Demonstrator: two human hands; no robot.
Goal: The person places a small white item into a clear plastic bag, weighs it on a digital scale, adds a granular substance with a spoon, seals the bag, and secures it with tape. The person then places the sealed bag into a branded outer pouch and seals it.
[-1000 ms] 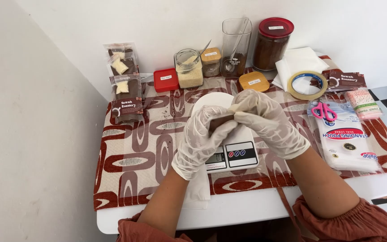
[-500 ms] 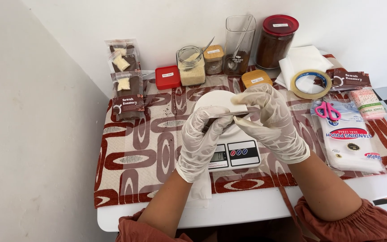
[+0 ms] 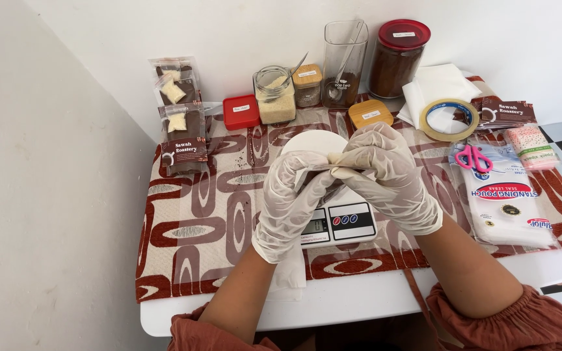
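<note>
At a small white table (image 3: 359, 305) spread with a red, brown and cream patterned cloth (image 3: 196, 227), filled clear packets (image 3: 180, 114) with brown labels stand at the far left. Next come a red lid (image 3: 240, 112), a glass jar of pale granules (image 3: 274, 94), a tall clear container with a spoon (image 3: 345, 62) and a red-capped jar of dark powder (image 3: 398, 57). At centre, the gloved left hand (image 3: 294, 201) and gloved right hand (image 3: 388, 175) meet above a white digital scale (image 3: 333, 218), both pinching the top edge of a small brown pouch (image 3: 323, 179) held between them (its contents cannot be made out). To the right lie a roll of tape (image 3: 448, 119), pink-handled scissors (image 3: 471, 158) and a flat white pack of pouches (image 3: 508, 208).
</note>
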